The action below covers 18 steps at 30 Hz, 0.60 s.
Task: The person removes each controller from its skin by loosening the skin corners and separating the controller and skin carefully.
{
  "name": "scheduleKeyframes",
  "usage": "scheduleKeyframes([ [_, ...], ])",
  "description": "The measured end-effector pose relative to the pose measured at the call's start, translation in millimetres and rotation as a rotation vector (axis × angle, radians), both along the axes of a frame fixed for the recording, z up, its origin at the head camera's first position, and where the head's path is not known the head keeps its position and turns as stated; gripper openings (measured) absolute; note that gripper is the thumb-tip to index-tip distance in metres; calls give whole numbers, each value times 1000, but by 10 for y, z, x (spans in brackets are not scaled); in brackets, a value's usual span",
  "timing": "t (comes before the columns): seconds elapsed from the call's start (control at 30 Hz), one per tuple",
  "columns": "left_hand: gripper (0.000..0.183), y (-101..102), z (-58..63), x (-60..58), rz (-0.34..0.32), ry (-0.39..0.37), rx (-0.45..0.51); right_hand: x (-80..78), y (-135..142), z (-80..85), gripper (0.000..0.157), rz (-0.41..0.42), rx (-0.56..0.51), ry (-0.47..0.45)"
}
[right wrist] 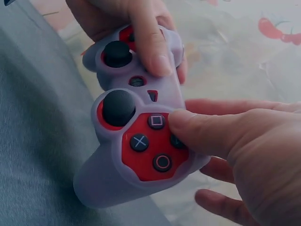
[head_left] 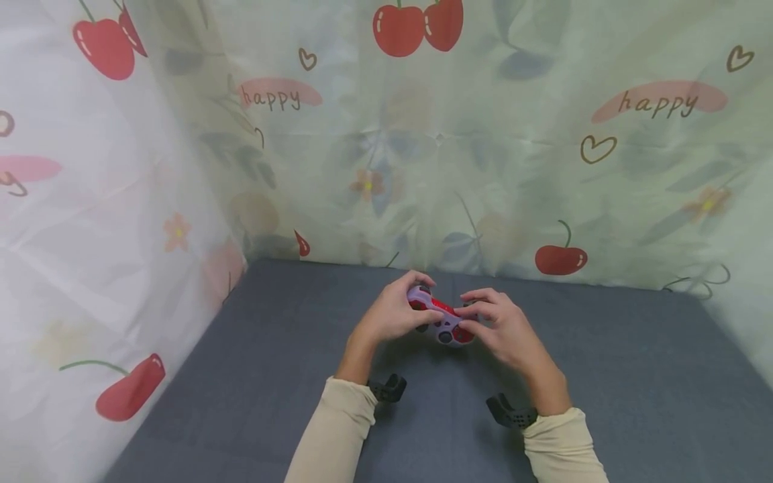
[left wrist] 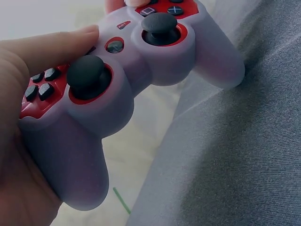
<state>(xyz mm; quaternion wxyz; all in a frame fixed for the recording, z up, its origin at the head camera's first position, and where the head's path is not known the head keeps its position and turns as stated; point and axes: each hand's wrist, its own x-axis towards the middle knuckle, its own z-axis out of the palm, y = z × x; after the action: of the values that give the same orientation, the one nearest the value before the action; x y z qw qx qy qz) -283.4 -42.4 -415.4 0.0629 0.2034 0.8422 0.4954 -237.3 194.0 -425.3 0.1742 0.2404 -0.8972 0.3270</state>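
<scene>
A game controller (head_left: pixel 448 322), pale purple with red face panels and black sticks and buttons, is held tilted above the grey cloth. My left hand (head_left: pixel 392 312) grips its left end, thumb laid across the front toward the middle, as the left wrist view shows. On the other side, my right hand (head_left: pixel 504 329) pinches the upper edge by the button cluster. In the right wrist view that thumb (right wrist: pixel 207 129) partly covers one button, while the cross, circle and square buttons show. Some of its fingers are behind the controller, partly hidden.
A dark grey cloth (head_left: pixel 253 396) covers the table. White sheets printed with cherries and hearts form the back wall (head_left: pixel 423 168) and left wall (head_left: pixel 90 235). A black mount is strapped on each wrist, beside the cream sleeves (head_left: pixel 332 429).
</scene>
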Motion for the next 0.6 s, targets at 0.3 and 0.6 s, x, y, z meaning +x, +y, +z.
scheduleKeyframes([
  [0.3,54,-12,2,-3,7,0,-12,-37,-45,13,16,10,61,130],
  [0.6,56,11,-1,1,-1,23,-74,-10,-30,0,17,63,2,119],
])
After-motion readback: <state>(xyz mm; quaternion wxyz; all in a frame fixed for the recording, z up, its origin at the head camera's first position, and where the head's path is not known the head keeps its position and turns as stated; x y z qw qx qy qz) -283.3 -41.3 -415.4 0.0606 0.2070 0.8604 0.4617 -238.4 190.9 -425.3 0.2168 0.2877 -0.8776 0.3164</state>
